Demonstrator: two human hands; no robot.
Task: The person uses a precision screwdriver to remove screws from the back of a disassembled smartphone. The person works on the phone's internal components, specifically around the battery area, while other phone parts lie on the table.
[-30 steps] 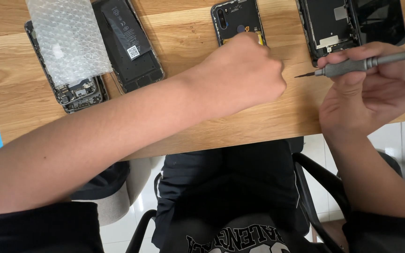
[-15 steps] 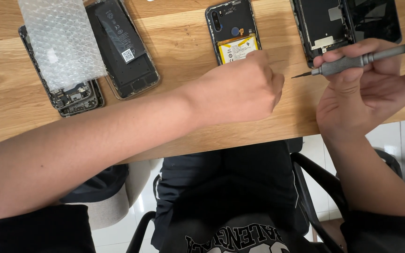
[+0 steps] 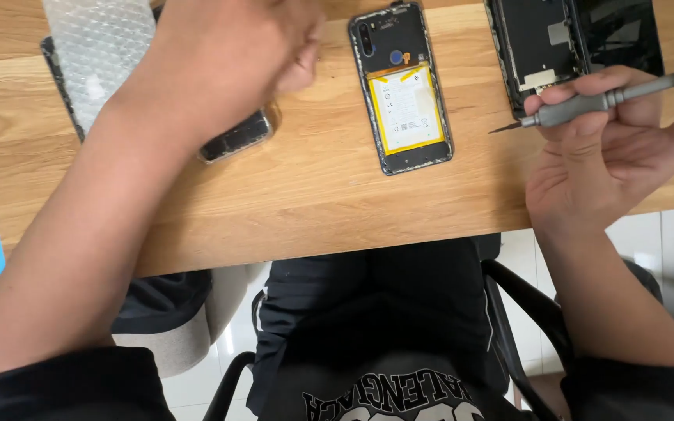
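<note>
Right hand: the right hand (image 3: 610, 156) is off the tabletop's right edge, fingers (image 3: 587, 84) pinching a grey screwdriver (image 3: 602, 100) sideways, tip aimed left, probably parked between screws.
Left hand: the left hand (image 3: 235, 54) is curled into a loose fist over the far left; can't tell if it grips anything.
Open phone: an open phone (image 3: 403, 86) lies back-off, mid tabletop near the far edge, yellow-taped battery (image 3: 406, 109) sitting in its shell.
Others: bubble wrap (image 3: 99, 47) covers a phone at the far left corner; another gutted phone (image 3: 544, 47) is far right.
</note>
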